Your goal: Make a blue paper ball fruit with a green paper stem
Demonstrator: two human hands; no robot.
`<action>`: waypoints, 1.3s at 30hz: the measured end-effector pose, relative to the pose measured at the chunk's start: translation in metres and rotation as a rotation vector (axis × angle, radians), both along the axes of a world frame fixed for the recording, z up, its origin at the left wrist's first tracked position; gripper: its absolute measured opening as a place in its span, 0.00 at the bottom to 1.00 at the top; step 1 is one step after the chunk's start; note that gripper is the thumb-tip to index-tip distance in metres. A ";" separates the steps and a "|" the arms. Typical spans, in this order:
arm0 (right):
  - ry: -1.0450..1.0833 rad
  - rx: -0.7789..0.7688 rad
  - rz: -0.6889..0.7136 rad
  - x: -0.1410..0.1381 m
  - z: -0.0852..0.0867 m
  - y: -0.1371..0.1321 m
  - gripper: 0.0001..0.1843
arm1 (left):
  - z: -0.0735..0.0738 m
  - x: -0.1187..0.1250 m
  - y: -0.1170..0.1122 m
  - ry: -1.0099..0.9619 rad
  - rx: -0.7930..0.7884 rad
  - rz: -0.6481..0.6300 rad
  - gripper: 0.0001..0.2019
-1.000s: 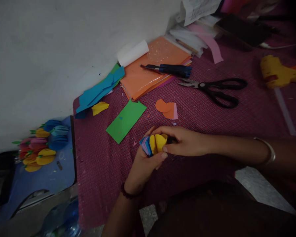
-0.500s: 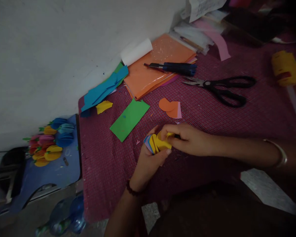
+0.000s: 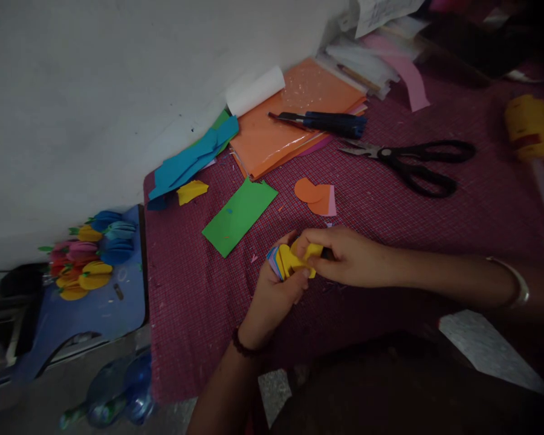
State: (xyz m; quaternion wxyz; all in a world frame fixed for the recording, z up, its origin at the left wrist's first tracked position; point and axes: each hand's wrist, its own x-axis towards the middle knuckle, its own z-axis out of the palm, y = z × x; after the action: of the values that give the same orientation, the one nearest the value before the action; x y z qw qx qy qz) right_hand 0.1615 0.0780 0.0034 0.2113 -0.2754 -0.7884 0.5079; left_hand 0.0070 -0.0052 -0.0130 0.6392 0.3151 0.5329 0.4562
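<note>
My left hand (image 3: 276, 296) is closed around a small stack of paper cutouts (image 3: 275, 263), with blue, lilac and yellow edges fanned at its left side. Yellow paper pieces (image 3: 291, 260) lie on top, under my left thumb. My right hand (image 3: 340, 257) pinches the right part of the yellow paper between thumb and fingers; its fingers hide some of it. Just beyond my hands, orange rounded cutouts (image 3: 309, 192) rest on the cloth with a pink piece under them. A green paper rectangle (image 3: 240, 217) lies to their left.
Black-handled scissors (image 3: 408, 160) lie open at the right, near a blue-black cutter (image 3: 330, 122) on orange sheets (image 3: 263, 148). A yellow glue gun (image 3: 532, 128) sits far right. Layered paper fruits (image 3: 90, 254) stand on a blue stool (image 3: 118, 314) at left.
My hands stay together on the yellow paper, which has turned slightly, with more of it showing at the right. The whole view has shifted a little.
</note>
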 end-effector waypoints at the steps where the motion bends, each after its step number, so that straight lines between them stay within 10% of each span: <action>1: 0.006 -0.004 0.004 0.000 0.000 0.000 0.08 | 0.000 0.000 0.000 -0.003 -0.003 0.003 0.33; 17: 0.017 -0.095 0.076 0.001 -0.001 0.001 0.05 | 0.002 0.006 0.003 0.077 0.188 -0.157 0.34; 23: 0.109 -0.237 0.270 0.002 0.007 -0.003 0.11 | 0.001 -0.003 0.001 0.019 0.054 -0.166 0.15; 39: 0.544 -1.094 -0.301 0.015 0.007 0.040 0.24 | 0.042 -0.049 0.001 -0.193 -0.026 0.187 0.13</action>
State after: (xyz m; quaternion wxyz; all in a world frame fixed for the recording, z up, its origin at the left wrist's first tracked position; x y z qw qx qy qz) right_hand 0.1760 0.1181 0.0104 0.3022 -0.3126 -0.2849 0.8543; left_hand -0.0416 -0.0042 0.0292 0.6463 0.2104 0.5019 0.5349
